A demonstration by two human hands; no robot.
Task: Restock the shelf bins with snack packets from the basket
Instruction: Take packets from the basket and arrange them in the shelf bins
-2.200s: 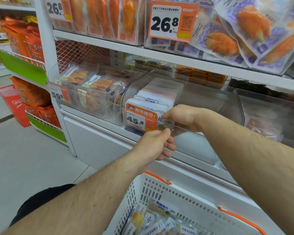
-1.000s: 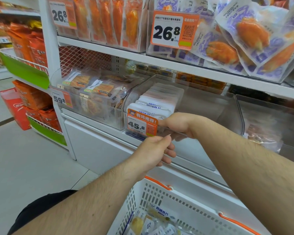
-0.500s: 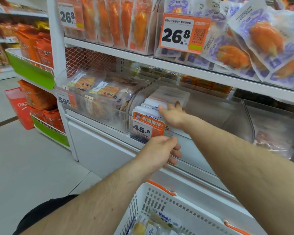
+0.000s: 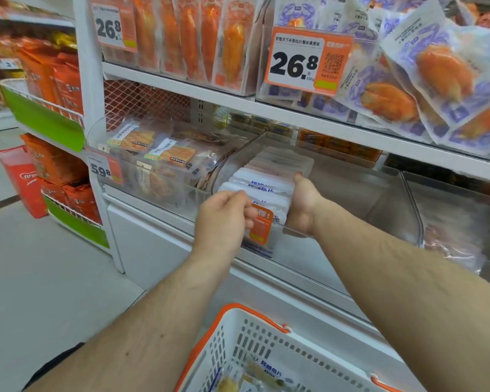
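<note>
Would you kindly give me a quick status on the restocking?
Left hand curled at the bin's front. Right hand gripping the white packet row in the clear bin. Basket below holds packets. Nothing in the way.

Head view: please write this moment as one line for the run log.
left hand: curled at bin front, contact unclear | right hand: gripping white packets in clear bin | basket: packets remain

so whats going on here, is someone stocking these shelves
Yes. A person stands at a shop shelf, both hands at a clear bin holding a row of white packets. The right hand grips the side of the row, while the left hand, fingers curled, is at its front by the orange price tag. A white basket with more packets sits below, so restocking is not finished.
</note>
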